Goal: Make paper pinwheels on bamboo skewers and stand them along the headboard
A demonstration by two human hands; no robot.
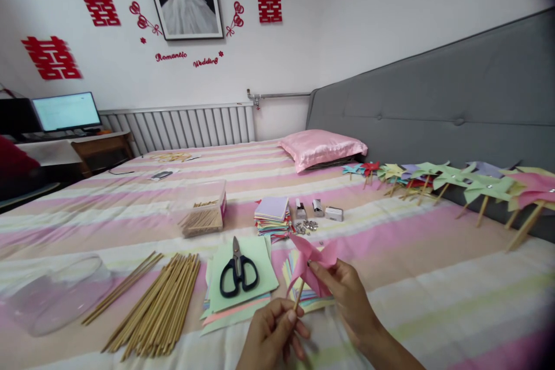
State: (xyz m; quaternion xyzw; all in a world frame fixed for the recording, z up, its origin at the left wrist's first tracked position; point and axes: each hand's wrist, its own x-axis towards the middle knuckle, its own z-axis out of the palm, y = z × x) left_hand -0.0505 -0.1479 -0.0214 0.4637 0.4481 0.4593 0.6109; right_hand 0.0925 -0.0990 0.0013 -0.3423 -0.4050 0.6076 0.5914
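Note:
A pink paper pinwheel (315,251) on a thin wooden stick (299,295) is held up between my hands above the bed. The fingers of my left hand (275,332) are closed round the stick below the paper. With thumb and finger, my right hand (347,295) pinches the pinwheel at its centre, where a small dark pin shows. Partly hidden behind the pinwheel lies a stack of coloured paper sheets (287,272). To the left, scissors with dark handles (238,277) rest on larger green paper (264,277).
Bamboo sticks (160,306) lie at the left beside a clear plastic container (65,295). Farther back are a box of thin sticks (202,217), a paper square pile (272,211), small metal pins (307,226) and little boxes (333,213). Finished pinwheels (455,179) line the grey headboard (433,87).

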